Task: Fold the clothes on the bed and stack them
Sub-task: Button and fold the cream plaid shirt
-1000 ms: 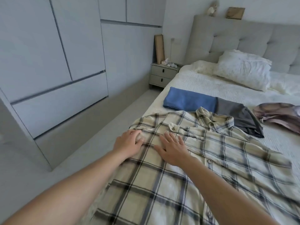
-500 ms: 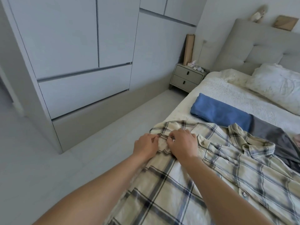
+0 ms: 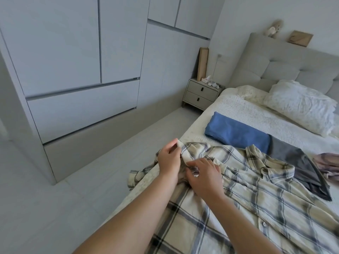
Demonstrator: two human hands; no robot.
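A cream plaid shirt [image 3: 256, 197] lies spread on the bed [image 3: 244, 110], buttons up, collar toward the pillow. My left hand [image 3: 168, 160] pinches the shirt's sleeve edge and lifts it off the mattress near the bed's left side. My right hand [image 3: 203, 174] rests on the shirt just beside it, fingers spread over the cloth at the shoulder. Behind the shirt lie a folded blue garment [image 3: 236, 132] and a folded dark grey garment [image 3: 293, 160], side by side. A crumpled mauve garment [image 3: 328, 162] shows at the right edge.
A white pillow [image 3: 300, 107] and grey padded headboard [image 3: 286, 66] are at the back right. A two-drawer nightstand [image 3: 200, 94] stands by the bed's far corner. Grey wardrobe doors [image 3: 73, 61] line the left wall across a strip of pale floor [image 3: 91, 189].
Both hands slid left from the shirt's chest to its sleeve. My left hand has pinched the sleeve edge and raised it. The camera has turned left toward the wardrobe.
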